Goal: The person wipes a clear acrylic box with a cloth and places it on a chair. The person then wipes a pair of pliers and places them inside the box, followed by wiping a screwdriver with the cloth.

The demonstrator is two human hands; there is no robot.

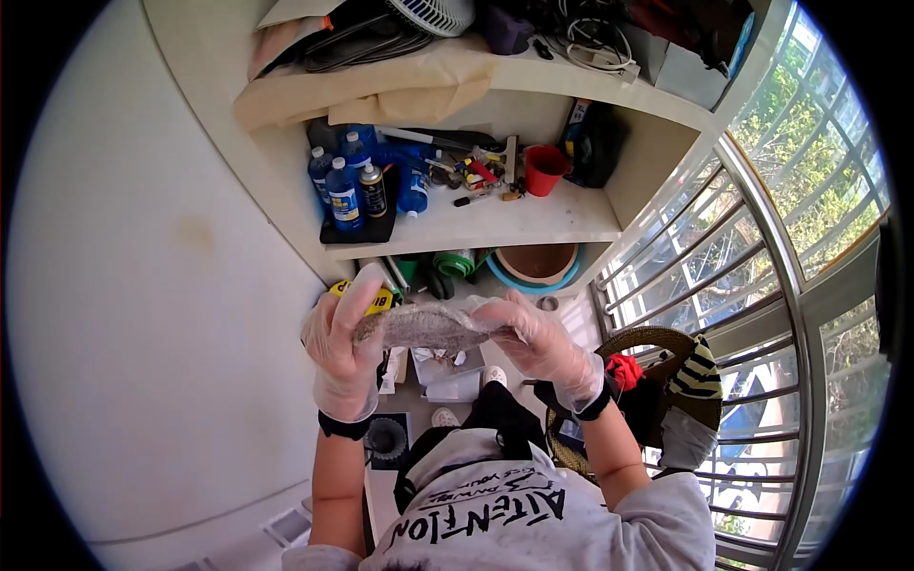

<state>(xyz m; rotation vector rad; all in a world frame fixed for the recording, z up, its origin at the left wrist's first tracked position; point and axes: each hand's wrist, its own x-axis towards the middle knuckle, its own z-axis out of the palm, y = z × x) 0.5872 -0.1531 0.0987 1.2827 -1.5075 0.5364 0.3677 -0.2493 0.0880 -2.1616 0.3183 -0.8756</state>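
A grey, worn-looking cloth [430,326] is stretched between my two hands, in front of the shelves. My left hand [343,347], in a clear plastic glove, grips its left end, with the index finger raised. The opposite end is pinched in my right hand [545,344], also gloved. Behind my left hand a yellow item with black lettering [379,299] partly shows. Below the cloth, an open box [455,383] with crumpled contents sits on the floor near my shoes.
On the middle shelf [495,221] stand several blue bottles [344,195], loose small items and a red cup [546,171]. Nested basins [536,264] sit underneath. A filled woven basket [652,340] stands at right by the metal window rails [776,224]. Cables and a fan [433,13] crowd the top shelf.
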